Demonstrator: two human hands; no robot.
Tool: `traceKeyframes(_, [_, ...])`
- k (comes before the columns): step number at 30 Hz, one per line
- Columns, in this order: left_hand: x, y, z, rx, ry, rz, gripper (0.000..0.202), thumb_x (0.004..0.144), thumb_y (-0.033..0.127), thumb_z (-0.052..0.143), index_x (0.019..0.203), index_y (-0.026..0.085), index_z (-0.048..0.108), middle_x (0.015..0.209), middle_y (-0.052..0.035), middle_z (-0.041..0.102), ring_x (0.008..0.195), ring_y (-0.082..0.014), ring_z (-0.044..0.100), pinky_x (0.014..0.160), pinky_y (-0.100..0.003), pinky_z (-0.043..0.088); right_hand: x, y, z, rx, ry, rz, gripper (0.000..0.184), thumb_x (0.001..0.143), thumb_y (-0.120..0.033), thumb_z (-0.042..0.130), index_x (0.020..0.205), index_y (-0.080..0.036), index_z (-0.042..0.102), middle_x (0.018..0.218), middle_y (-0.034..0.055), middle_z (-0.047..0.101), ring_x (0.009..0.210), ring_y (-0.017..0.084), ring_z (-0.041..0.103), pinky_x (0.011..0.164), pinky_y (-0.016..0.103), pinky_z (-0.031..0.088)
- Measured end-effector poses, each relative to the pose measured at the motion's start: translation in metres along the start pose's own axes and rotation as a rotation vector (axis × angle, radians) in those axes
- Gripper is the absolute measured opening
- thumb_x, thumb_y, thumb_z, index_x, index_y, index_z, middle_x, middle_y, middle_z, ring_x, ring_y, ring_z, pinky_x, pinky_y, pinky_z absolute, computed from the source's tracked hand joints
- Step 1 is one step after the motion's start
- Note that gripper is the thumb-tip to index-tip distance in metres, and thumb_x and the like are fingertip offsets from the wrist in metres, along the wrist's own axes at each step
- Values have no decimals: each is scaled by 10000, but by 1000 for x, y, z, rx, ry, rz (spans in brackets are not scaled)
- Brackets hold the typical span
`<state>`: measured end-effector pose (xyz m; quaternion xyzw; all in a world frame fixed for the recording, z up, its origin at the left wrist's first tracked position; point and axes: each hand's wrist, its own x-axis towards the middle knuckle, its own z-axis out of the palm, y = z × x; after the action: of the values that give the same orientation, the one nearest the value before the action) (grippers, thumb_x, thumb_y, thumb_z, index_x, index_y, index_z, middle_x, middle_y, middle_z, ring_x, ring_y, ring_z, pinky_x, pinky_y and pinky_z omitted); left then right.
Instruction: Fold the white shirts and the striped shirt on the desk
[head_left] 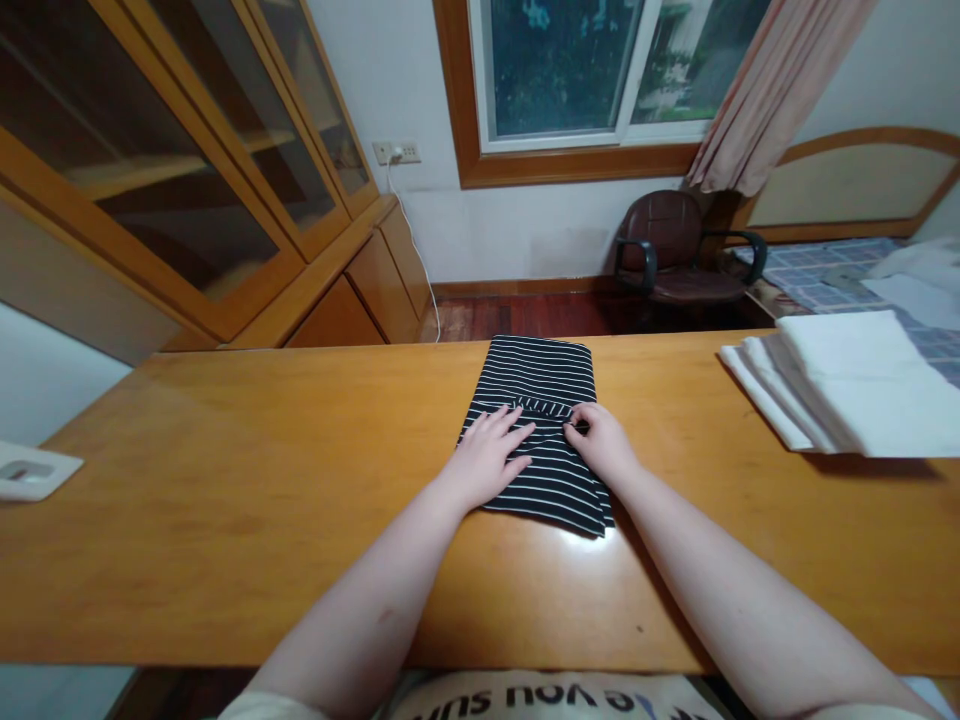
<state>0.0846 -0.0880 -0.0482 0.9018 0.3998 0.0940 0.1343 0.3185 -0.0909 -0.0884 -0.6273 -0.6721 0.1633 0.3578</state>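
A black cloth with white stripes (536, 365), folded into a rough rectangle, lies on the wooden table (300, 480) in front of me. Across its middle runs a gathered band, where the stripes turn the other way. My left hand (489, 452) rests flat on the cloth's left side, its fingers spread. At the right end of the band, my right hand (602, 440) pinches the cloth between thumb and forefinger. The other right fingers curl under and are partly hidden.
White folded sheets (862, 385) are stacked at the table's right. A white object (34, 470) sits at the left edge. Beyond the table are a glass-door cabinet (247, 180), a brown armchair (667, 245) and a bed (832, 265). A white cable (411, 235) hangs from the wall socket.
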Motion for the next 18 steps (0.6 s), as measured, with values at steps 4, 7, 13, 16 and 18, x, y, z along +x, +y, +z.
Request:
traceKeyframes(4, [4, 2, 18, 26, -140, -9, 609, 874, 546, 434, 1432, 337, 311, 1529, -32, 247, 1415, -284, 140, 1123, -530, 112, -4, -8, -9, -100, 42, -25, 197, 750, -215, 549, 935, -189, 612, 1090, 96, 629, 1019, 240, 571, 904, 417, 448])
traceKeyframes(7, [6, -3, 22, 32, -155, -6, 675, 847, 594, 441, 1447, 331, 276, 1539, -36, 209, 1420, -291, 106, 1124, -532, 86, -12, -23, -17, -192, -58, -251, 413, 822, -296, 543, 1223, -197, 547, 1385, 107, 470, 1295, 263, 391, 1068, 479, 296])
traceKeyframes(13, [7, -11, 16, 8, -213, 15, 821, 777, 712, 435, 1462, 300, 243, 1549, -43, 156, 1425, -277, 74, 1133, -511, 61, -21, -31, -8, -286, -471, -341, 631, 866, -549, 459, 1412, -241, 391, 1476, 73, 351, 1383, 259, 253, 1123, 512, 181])
traceKeyframes(16, [6, -22, 13, 21, -209, -89, 719, 843, 653, 384, 1464, 327, 222, 1551, -28, 137, 1426, -267, 74, 1128, -523, 62, -18, -24, -5, -341, -526, -275, 706, 862, -627, 389, 1441, -226, 344, 1503, 69, 284, 1399, 257, 197, 1131, 485, 181])
traceKeyframes(18, [6, -32, 12, 33, -183, -214, 645, 888, 597, 341, 1464, 333, 221, 1554, -27, 114, 1424, -284, 66, 1116, -550, 72, -16, -20, -8, -365, -537, -247, 727, 856, -653, 363, 1447, -231, 330, 1516, 63, 246, 1406, 258, 168, 1134, 477, 176])
